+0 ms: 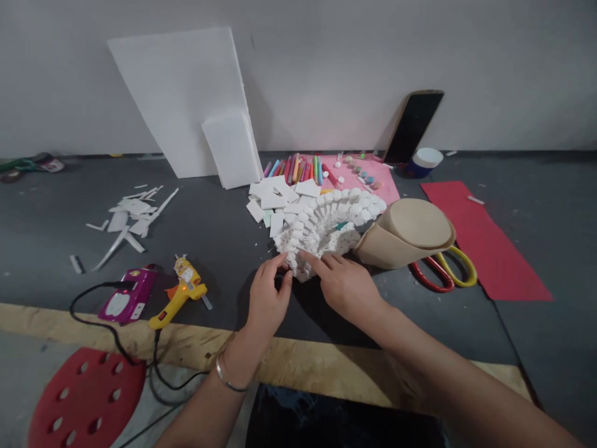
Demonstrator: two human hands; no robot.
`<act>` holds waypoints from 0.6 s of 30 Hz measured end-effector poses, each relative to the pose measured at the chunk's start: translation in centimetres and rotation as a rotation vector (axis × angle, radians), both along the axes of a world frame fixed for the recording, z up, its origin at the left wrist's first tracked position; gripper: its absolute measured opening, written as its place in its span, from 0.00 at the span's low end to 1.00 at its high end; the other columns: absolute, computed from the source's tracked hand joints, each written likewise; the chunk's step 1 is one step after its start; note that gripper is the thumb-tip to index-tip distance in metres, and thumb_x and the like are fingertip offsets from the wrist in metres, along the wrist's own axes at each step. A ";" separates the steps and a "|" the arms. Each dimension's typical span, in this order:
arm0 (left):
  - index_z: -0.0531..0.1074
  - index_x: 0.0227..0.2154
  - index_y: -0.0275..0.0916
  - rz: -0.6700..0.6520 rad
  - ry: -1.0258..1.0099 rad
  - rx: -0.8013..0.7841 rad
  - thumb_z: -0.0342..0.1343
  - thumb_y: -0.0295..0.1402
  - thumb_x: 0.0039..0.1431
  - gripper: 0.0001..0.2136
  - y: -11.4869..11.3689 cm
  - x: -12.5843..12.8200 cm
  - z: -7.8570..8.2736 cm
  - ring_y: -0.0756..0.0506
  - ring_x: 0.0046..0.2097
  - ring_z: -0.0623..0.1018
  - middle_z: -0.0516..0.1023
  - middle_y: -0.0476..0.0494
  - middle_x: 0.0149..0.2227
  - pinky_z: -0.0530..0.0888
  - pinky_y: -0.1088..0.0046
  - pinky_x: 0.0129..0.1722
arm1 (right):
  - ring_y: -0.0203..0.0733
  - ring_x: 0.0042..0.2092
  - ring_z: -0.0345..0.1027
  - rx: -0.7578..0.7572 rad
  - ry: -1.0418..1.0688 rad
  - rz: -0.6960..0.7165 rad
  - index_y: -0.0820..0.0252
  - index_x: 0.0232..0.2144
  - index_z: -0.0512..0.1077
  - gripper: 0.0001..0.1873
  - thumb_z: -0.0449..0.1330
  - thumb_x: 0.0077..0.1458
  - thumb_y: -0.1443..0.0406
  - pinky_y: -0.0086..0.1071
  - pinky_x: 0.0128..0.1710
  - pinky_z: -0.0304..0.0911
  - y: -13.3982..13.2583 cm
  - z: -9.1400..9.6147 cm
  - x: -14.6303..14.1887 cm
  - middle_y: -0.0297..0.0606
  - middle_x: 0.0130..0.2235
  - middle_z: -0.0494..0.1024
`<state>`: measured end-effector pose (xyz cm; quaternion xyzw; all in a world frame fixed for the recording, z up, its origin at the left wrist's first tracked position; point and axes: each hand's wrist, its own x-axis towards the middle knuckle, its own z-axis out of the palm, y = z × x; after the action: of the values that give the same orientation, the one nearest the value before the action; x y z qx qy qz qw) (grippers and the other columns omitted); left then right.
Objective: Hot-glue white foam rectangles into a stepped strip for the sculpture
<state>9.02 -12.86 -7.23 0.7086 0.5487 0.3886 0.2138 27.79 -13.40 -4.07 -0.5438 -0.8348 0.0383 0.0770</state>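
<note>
A bumpy, curved white craft piece [321, 230], made up of many small white bits, is at the middle of the dark table. My left hand [269, 295] pinches its near left edge between thumb and fingers. My right hand [347, 286] is closed against its near side, with the index finger pressed onto the surface and the thumb hidden. A small green spot shows inside the curve. Just behind lie loose white foam board pieces [275, 198]. To the right, a beige rolled sheet [405, 233] stands close to the craft piece.
On the left are a yellow glue gun [180, 292], a purple box [130, 295] with a cable, and white scraps [135, 214]. Red-and-yellow-handled scissors [450, 270] and red paper [485, 242] lie right. Crayons [296, 169], white boards [186, 106], a phone [413, 127] and a jar [424, 162] are behind.
</note>
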 end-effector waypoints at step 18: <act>0.70 0.52 0.40 -0.003 -0.008 -0.013 0.53 0.30 0.63 0.15 0.1 -0.2 0.0 0.44 0.45 0.77 0.78 0.41 0.42 0.74 0.63 0.49 | 0.46 0.44 0.75 -0.072 0.129 -0.087 0.62 0.69 0.51 0.39 0.49 0.55 0.75 0.33 0.42 0.66 0.7 0.1 -0.4 0.46 0.46 0.81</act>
<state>8.82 -12.77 -7.23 0.7065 0.5492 0.3877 0.2213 27.37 -12.69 -3.97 -0.5782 -0.8019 0.0998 0.1128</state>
